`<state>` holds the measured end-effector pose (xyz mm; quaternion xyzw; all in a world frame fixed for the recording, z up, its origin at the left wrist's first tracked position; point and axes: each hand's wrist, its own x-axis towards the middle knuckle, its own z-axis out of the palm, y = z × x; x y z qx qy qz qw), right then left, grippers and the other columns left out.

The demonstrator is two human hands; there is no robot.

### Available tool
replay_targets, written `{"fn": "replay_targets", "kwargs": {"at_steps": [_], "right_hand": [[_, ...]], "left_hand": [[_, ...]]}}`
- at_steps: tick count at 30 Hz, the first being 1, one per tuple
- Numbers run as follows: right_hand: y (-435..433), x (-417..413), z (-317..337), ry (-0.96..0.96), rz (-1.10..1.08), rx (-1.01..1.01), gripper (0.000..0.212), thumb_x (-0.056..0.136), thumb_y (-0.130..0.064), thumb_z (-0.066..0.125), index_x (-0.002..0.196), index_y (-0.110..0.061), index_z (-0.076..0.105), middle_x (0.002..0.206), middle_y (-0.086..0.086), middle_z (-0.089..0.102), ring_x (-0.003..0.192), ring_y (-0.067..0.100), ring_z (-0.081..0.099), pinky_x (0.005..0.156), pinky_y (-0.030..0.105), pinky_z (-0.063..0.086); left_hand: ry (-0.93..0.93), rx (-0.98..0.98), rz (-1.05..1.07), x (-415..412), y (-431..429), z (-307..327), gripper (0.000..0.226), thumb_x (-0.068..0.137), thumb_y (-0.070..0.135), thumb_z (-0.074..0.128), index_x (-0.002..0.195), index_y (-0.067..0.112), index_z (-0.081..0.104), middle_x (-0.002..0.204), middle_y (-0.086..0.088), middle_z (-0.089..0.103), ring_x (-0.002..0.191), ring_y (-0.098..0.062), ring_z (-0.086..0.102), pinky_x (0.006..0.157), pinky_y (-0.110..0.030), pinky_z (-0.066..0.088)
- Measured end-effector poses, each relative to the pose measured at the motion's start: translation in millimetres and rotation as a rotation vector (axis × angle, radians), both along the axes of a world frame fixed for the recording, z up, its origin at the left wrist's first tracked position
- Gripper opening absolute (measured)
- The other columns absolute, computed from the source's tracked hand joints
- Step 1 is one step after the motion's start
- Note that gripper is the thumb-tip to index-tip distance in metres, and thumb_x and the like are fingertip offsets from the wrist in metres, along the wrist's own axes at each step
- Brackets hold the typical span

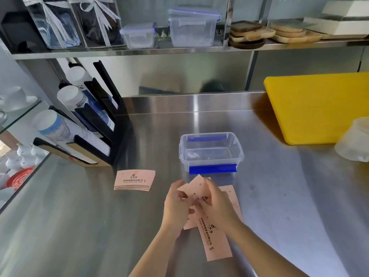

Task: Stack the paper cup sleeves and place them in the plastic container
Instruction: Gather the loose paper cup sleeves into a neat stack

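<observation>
An open clear plastic container point(211, 150) with blue clips stands empty on the steel counter. Just in front of it, my left hand point(175, 206) and my right hand point(217, 206) both grip pink paper cup sleeves point(196, 183), held together above the counter. More pink sleeves point(215, 242) lie flat under and around my hands, partly hidden by them. A neat stack of sleeves point(134, 180) rests to the left, apart from my hands.
A black rack of paper cups point(83, 124) stands at the left. A yellow cutting board point(319, 108) and a white tub point(355, 140) sit at the right. Lidded containers point(191, 27) and wooden trays point(251, 33) fill the shelf above.
</observation>
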<state>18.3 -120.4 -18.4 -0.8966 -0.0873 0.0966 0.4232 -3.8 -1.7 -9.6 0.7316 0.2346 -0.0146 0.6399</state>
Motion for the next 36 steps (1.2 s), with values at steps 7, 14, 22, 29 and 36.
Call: {"fn": "replay_targets", "kwargs": {"at_steps": [7,14,22,29,36], "right_hand": [[-18.7,17.8,30.5,-0.012,0.187,-0.067,0.037,0.09,-0.028,0.055,0.127,-0.028,0.049,0.117,-0.005,0.059,0.107,0.017,0.057,0.092,0.037,0.05],[-27.2,1.9,33.5,0.221,0.066,-0.385,0.037,0.074,-0.058,0.061,0.065,-0.031,0.037,0.076,-0.014,0.056,0.067,0.009,0.055,0.062,0.027,0.048],[-15.5,-11.8,-2.9,0.278,0.168,-0.669,0.077,0.063,-0.055,0.073,0.121,-0.012,0.044,0.118,0.008,0.046,0.107,0.025,0.05,0.091,0.038,0.047],[-21.0,9.8,2.9,0.124,0.17,-0.32,0.005,0.085,-0.02,0.054,0.09,-0.018,0.052,0.104,0.005,0.065,0.095,0.027,0.06,0.072,0.036,0.049],[-12.7,27.8,17.5,-0.188,0.273,-0.555,0.017,0.09,-0.026,0.052,0.1,-0.015,0.059,0.107,0.004,0.067,0.098,0.025,0.055,0.087,0.035,0.039]], "left_hand": [[-0.072,0.102,-0.194,9.0,19.5,2.7,0.01,0.08,0.011,0.065,0.072,0.016,0.063,0.08,-0.016,0.068,0.068,-0.022,0.06,0.064,-0.037,0.054],[-0.136,-0.064,0.1,10.7,31.4,-12.6,0.023,0.09,0.0,0.044,0.078,0.018,0.053,0.086,-0.005,0.069,0.083,-0.021,0.067,0.07,-0.032,0.055],[-0.083,0.044,0.101,10.4,25.3,-23.9,0.014,0.093,0.005,0.04,0.086,0.01,0.051,0.08,0.001,0.065,0.072,-0.009,0.062,0.058,-0.023,0.046],[-0.065,0.013,0.064,10.2,39.0,-32.5,0.03,0.087,-0.003,0.049,0.075,0.023,0.06,0.081,-0.002,0.07,0.085,-0.03,0.066,0.083,-0.047,0.053],[-0.068,0.088,-0.143,7.1,39.6,-33.4,0.043,0.087,-0.01,0.04,0.078,0.029,0.058,0.077,0.005,0.067,0.074,-0.016,0.062,0.067,-0.012,0.049]]}}
